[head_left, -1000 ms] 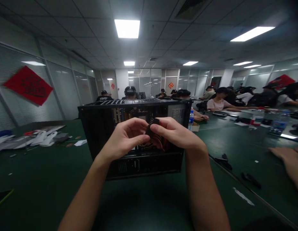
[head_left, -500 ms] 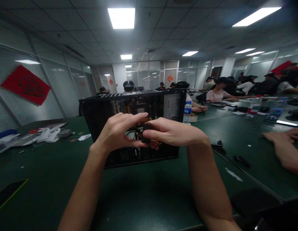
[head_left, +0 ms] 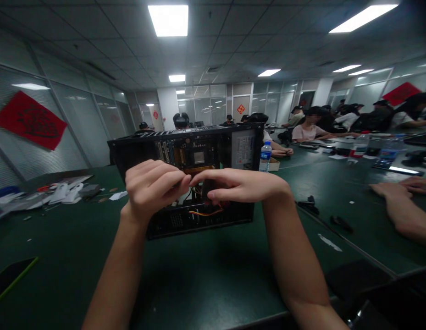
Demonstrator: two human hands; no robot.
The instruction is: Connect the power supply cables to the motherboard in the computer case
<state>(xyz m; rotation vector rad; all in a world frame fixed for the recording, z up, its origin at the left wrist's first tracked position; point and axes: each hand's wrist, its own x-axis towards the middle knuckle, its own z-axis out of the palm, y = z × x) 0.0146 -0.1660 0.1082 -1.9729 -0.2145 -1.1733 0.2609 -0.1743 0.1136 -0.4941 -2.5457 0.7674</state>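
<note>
Head view shows case [head_left: 178, 222], green table [head_left: 199, 275], glass walls [head_left: 77, 128].

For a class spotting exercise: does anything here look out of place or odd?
Red and yellow wires sag untucked across the lower part of the open computer case, near the right hand. A ragged white strip at right and a jumbled heap at left make the green table untidy. No spill or damage is evident.
</note>
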